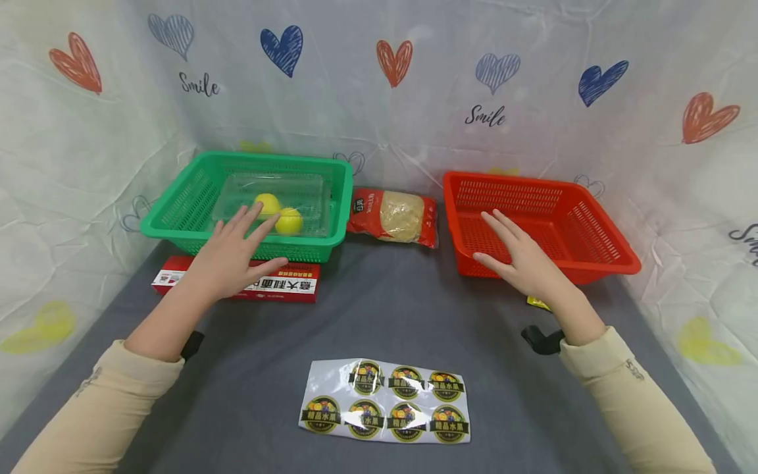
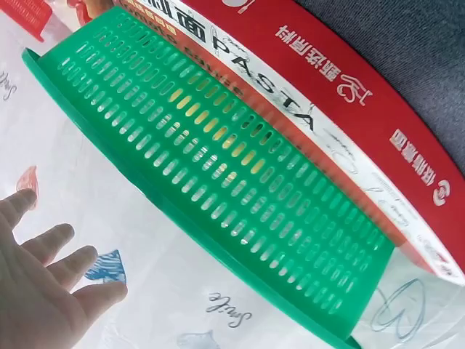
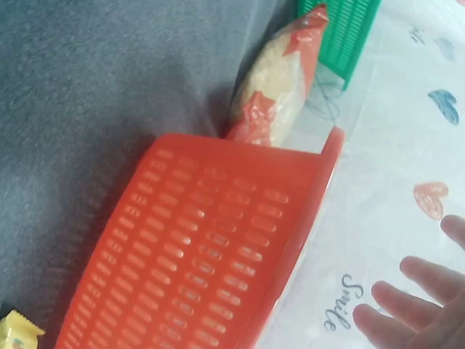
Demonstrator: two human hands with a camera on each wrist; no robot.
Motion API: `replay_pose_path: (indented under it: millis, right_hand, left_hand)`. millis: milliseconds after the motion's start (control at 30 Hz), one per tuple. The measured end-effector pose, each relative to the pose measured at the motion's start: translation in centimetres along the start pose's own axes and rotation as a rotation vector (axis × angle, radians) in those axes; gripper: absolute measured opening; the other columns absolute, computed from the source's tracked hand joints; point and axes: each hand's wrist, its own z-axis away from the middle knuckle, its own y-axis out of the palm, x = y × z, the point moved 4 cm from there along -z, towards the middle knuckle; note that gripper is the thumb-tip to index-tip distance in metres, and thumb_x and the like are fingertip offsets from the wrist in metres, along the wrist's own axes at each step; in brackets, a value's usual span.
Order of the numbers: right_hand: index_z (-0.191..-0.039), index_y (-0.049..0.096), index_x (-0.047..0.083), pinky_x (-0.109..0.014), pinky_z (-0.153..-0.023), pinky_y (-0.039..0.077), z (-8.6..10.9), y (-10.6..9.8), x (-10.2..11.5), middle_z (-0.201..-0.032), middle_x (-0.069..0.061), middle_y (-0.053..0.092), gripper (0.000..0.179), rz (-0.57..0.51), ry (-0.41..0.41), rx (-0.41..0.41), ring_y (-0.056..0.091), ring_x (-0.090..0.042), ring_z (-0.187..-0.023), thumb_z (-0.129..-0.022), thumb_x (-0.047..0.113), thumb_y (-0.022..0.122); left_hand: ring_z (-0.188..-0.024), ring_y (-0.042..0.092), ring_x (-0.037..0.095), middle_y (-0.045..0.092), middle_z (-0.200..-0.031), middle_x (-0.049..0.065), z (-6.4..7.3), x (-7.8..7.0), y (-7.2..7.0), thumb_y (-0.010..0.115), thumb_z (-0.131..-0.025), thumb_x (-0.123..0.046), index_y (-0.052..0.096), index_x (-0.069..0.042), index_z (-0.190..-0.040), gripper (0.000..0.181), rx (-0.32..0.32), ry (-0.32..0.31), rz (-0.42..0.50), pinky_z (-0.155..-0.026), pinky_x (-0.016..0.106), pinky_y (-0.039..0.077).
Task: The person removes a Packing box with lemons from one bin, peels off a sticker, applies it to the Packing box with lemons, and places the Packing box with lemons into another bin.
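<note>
My left hand (image 1: 233,253), fingers spread, hovers in front of the green basket (image 1: 204,234) and above a red pasta box (image 1: 287,294). Inside that basket are a clear plastic container (image 1: 237,187) and two yellow balls (image 1: 289,222); my fingertips overlap them in the head view. My right hand (image 1: 521,257) is held with fingers extended over the near left side of the red basket (image 1: 592,257), which has nothing visible inside. Neither hand holds anything. Both also show with spread fingers in their wrist views, beside the green basket wall (image 2: 218,167) and the red basket wall (image 3: 189,240).
Between the baskets lies a red-and-clear bag (image 1: 399,217) of pale food. A sheet of round fruit stickers (image 1: 385,403) lies at the front of the grey cloth. One small yellow packet (image 1: 537,303) peeks out near the right wrist. A heart-printed curtain (image 1: 337,85) encloses the back and sides.
</note>
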Motion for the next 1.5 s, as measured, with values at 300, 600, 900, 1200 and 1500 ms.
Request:
replay_pose_path:
  millis: [300, 600, 900, 1200, 1500]
  right_hand:
    - [-0.147, 0.021, 0.019, -0.060, -0.100, 0.024, -1.8, 0.4, 0.6, -0.150, -0.011, 0.018, 0.073, -0.054, -0.026, -0.020, 0.020, -0.033, -0.134, -0.087, 0.037, 0.060]
    - [-0.145, 0.026, 0.017, -0.054, -0.104, 0.024, -3.9, 1.3, 2.0, -0.147, -0.007, 0.026, 0.071, -0.104, -0.086, -0.047, 0.023, -0.027, -0.134, -0.087, 0.040, 0.059]
    - [-0.144, 0.027, 0.017, -0.050, -0.102, 0.029, -5.6, 2.3, 3.7, -0.144, -0.008, 0.031, 0.069, -0.134, -0.112, -0.029, 0.033, -0.028, -0.128, -0.087, 0.038, 0.059]
    - [-0.143, 0.031, 0.013, -0.040, -0.085, 0.045, -6.9, 3.6, 5.4, -0.130, -0.011, 0.044, 0.066, -0.163, -0.181, -0.026, 0.048, -0.024, -0.101, -0.087, 0.029, 0.062]
    - [-0.141, 0.034, 0.009, -0.043, -0.093, 0.041, -8.3, 4.5, 6.9, -0.135, -0.013, 0.042, 0.061, -0.178, -0.201, 0.004, 0.047, -0.027, -0.112, -0.089, 0.030, 0.058]
  left_hand:
    - [-0.131, 0.020, 0.043, 0.020, -0.146, 0.020, 0.8, 1.3, 0.1, 0.055, -0.088, -0.047, 0.023, -0.012, -0.145, 0.074, -0.061, -0.057, 0.051, -0.098, 0.066, 0.017]
    - [-0.124, 0.028, 0.047, 0.026, -0.141, 0.025, 1.7, 2.4, 0.2, 0.056, -0.089, -0.036, 0.022, -0.009, -0.145, 0.071, -0.078, -0.143, 0.118, -0.095, 0.062, 0.028]
    - [-0.123, 0.027, 0.048, 0.027, -0.140, 0.024, 2.6, 3.1, 0.7, 0.053, -0.091, -0.034, 0.022, -0.009, -0.145, 0.066, -0.096, -0.221, 0.188, -0.083, 0.063, 0.038]
    - [-0.119, 0.028, 0.048, 0.031, -0.132, 0.029, 3.4, 4.0, 1.6, 0.048, -0.094, -0.033, 0.028, -0.003, -0.141, 0.060, -0.128, -0.287, 0.254, -0.082, 0.064, 0.036]
    - [-0.110, 0.034, 0.046, 0.036, -0.120, 0.030, 3.4, 4.5, 1.7, 0.048, -0.094, -0.028, 0.040, 0.009, -0.125, 0.049, -0.175, -0.317, 0.348, -0.086, 0.060, 0.033]
